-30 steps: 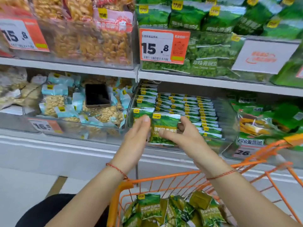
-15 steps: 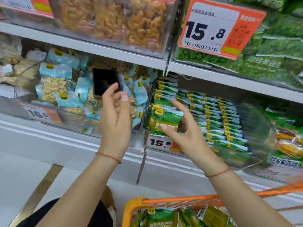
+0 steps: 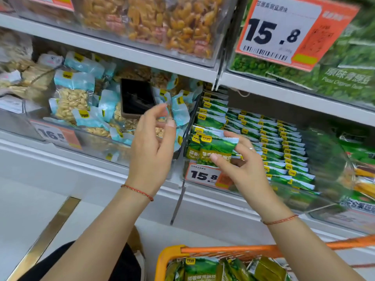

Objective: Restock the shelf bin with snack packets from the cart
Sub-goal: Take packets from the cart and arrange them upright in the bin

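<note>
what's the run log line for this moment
step: place packet | right hand pinches green pea packet at bin front | left hand empty, beside bin | cart: packets left

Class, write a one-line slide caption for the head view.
Right hand holds green pea packet at shelf bin; left hand empty.

the cart [image 3: 223, 250] is cut off below; far-right packets [image 3: 363, 179] are blurred.

The cart [image 3: 223, 250] with packets [image 3: 200, 268] in it sits low in front of the shelf, the shelf bin [image 3: 253, 191] full of packets stands above it, and a phone [image 3: 137, 96] lies on the bags in the bin [image 3: 97, 142] to its left.
</note>
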